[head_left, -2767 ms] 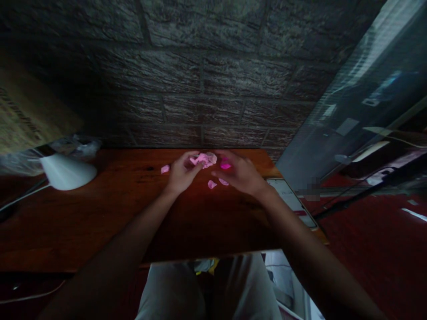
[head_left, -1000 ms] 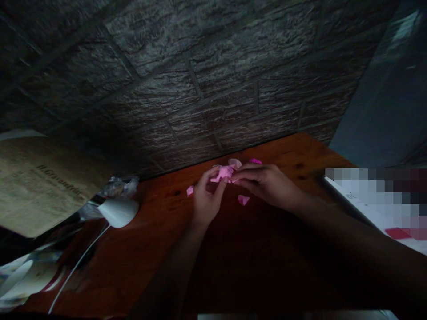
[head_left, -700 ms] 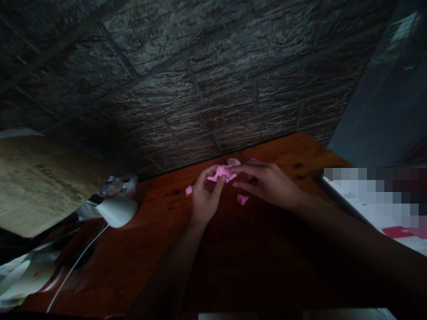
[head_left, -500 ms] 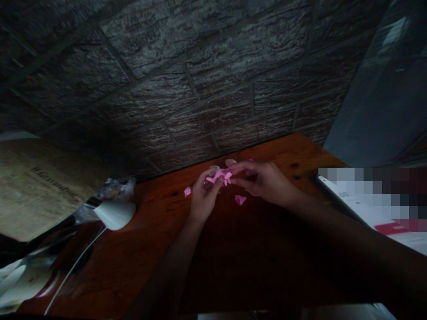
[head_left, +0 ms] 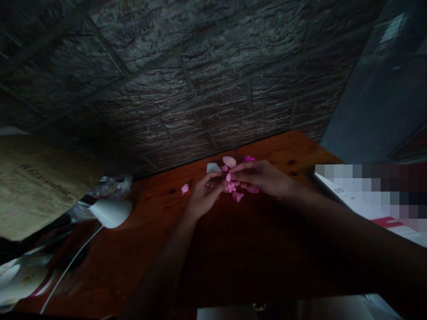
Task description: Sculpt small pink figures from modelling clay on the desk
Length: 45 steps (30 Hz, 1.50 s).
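Note:
My left hand [head_left: 206,195] has its thumb and fingers closed at the edge of a bunch of pink petals [head_left: 231,186]. From the other side my right hand [head_left: 268,178] pinches a small pink petal [head_left: 228,177] at the top of that bunch. Fingers partly hide where the two hands meet. Around them on the wooden table lie a white petal [head_left: 213,168], a pale pink petal [head_left: 229,161], a magenta petal [head_left: 248,158] and a pink petal [head_left: 237,196]. Another pink piece [head_left: 185,189] lies apart, left of my left hand.
The wooden table [head_left: 150,231] backs onto a dark brick wall [head_left: 213,80]. On the left are a white cone-shaped object [head_left: 113,213] with a cable, crumpled clear plastic [head_left: 115,186] and a brown paper bag [head_left: 43,191]. A lit screen [head_left: 353,195], partly pixelated, is at the right.
The pink bunch has dropped lower between my hands, and my right fingers now meet at a small petal. More loose petals show behind the hands. The view has shifted slightly.

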Motion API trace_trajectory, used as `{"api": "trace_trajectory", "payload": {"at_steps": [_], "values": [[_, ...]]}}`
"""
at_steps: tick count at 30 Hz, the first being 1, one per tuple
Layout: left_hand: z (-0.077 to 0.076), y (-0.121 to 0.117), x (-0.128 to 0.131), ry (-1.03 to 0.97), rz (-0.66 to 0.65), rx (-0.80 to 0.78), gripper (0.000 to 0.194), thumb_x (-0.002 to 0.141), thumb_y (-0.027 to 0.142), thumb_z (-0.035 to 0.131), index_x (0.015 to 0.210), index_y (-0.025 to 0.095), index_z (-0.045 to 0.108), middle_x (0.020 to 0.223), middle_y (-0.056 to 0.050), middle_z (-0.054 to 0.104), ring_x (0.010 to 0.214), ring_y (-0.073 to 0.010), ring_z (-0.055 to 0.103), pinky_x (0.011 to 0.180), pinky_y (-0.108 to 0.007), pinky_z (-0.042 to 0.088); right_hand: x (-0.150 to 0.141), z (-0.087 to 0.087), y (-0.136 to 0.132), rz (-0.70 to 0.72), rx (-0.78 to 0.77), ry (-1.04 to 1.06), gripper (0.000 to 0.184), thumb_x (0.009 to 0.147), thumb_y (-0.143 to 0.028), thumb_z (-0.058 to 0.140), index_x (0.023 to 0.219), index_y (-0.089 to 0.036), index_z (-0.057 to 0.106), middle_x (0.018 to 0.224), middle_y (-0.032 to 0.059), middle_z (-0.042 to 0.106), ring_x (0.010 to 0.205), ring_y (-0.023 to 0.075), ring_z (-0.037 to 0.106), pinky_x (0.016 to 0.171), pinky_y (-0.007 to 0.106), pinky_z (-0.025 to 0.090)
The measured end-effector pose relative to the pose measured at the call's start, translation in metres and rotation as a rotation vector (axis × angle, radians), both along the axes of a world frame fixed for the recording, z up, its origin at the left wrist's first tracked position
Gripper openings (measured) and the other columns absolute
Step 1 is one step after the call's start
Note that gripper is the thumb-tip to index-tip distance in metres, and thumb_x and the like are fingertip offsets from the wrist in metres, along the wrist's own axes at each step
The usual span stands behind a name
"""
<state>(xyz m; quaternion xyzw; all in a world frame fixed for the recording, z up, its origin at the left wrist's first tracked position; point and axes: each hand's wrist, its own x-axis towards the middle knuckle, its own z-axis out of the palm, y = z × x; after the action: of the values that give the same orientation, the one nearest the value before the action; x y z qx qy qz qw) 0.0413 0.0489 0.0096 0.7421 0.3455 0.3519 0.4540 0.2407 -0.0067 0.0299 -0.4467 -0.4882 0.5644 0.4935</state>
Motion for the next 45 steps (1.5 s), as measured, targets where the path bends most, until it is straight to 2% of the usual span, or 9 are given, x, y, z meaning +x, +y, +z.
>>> {"api": "trace_trajectory", "payload": {"at_steps": [6,10,13,17,21,23,27,31,45], "values": [[0.004,0.0,-0.01,0.191,-0.081,0.112,0.021,0.086,0.037,0.07,0.1,0.02,0.071,0.07,-0.002,0.073,0.054,-0.0131,0.065,0.048,-0.023,0.047,-0.004,0.001,-0.001,-0.002,-0.061,0.004,0.012,0.082,-0.015,0.071,0.091,-0.017,0.079,0.071,0.003,0.073,0.054,0.0077,0.06,0.043,0.016,0.041],[0.01,0.003,-0.015,0.225,0.038,0.318,0.016,0.087,0.034,0.069,0.094,0.021,0.075,0.065,0.0,0.069,0.053,-0.0119,0.059,0.049,-0.023,0.044,-0.005,0.002,-0.001,-0.014,-0.078,-0.016,0.009,0.083,-0.015,0.071,0.086,-0.019,0.079,0.074,0.0034,0.075,0.059,0.0083,0.064,0.05,0.017,0.048],[0.013,0.003,-0.012,0.113,0.124,0.431,0.012,0.085,0.03,0.071,0.092,0.023,0.077,0.084,-0.004,0.075,0.072,-0.0156,0.067,0.064,-0.028,0.054,-0.004,0.001,-0.001,-0.007,-0.06,-0.045,0.01,0.084,-0.018,0.071,0.088,-0.02,0.08,0.075,0.0033,0.074,0.059,0.0086,0.063,0.05,0.018,0.049],[0.008,0.0,-0.004,-0.046,0.031,0.301,0.013,0.084,0.027,0.074,0.095,0.023,0.077,0.097,-0.006,0.078,0.09,-0.0189,0.072,0.082,-0.034,0.06,-0.002,-0.003,-0.001,0.01,-0.04,-0.068,0.013,0.084,-0.022,0.072,0.095,-0.02,0.08,0.075,0.0019,0.073,0.058,0.0076,0.061,0.048,0.017,0.047],[0.0,-0.002,-0.001,-0.11,-0.066,0.072,0.022,0.081,0.027,0.077,0.103,0.023,0.077,0.102,-0.006,0.079,0.087,-0.0191,0.075,0.076,-0.035,0.065,-0.003,-0.001,-0.001,0.014,-0.03,-0.071,0.016,0.084,-0.024,0.074,0.098,-0.018,0.079,0.071,0.0005,0.071,0.053,0.0058,0.057,0.047,0.016,0.045],[-0.002,-0.002,-0.002,-0.109,-0.085,0.03,0.025,0.08,0.028,0.077,0.105,0.023,0.076,0.105,-0.006,0.079,0.088,-0.0197,0.076,0.076,-0.036,0.066,-0.003,0.0,-0.001,0.003,-0.029,-0.075,0.014,0.083,-0.023,0.075,0.094,-0.017,0.079,0.069,-0.0001,0.07,0.053,0.0056,0.057,0.048,0.017,0.046],[-0.001,0.0,-0.004,-0.073,-0.065,0.153,0.027,0.079,0.026,0.079,0.106,0.024,0.077,0.106,-0.006,0.079,0.094,-0.0202,0.076,0.084,-0.038,0.065,-0.003,0.001,-0.002,0.012,-0.016,-0.067,0.012,0.081,-0.025,0.076,0.09,-0.019,0.08,0.068,-0.0001,0.069,0.054,0.0073,0.057,0.05,0.02,0.049],[-0.001,0.001,-0.004,-0.035,-0.037,0.227,0.024,0.081,0.027,0.078,0.104,0.025,0.078,0.101,-0.006,0.08,0.088,-0.0184,0.076,0.081,-0.035,0.065,-0.003,-0.002,-0.001,0.009,0.003,-0.057,0.01,0.082,-0.026,0.076,0.09,-0.021,0.08,0.07,0.0008,0.07,0.057,0.0087,0.059,0.05,0.021,0.049],[-0.003,0.0,-0.003,-0.042,-0.036,0.242,0.016,0.081,0.026,0.077,0.097,0.024,0.077,0.101,-0.005,0.079,0.095,-0.0195,0.075,0.09,-0.038,0.063,-0.004,0.0,-0.001,0.012,0.004,-0.083,0.011,0.084,-0.023,0.074,0.093,-0.02,0.08,0.069,0.0,0.069,0.058,0.0083,0.06,0.055,0.022,0.053]]}}
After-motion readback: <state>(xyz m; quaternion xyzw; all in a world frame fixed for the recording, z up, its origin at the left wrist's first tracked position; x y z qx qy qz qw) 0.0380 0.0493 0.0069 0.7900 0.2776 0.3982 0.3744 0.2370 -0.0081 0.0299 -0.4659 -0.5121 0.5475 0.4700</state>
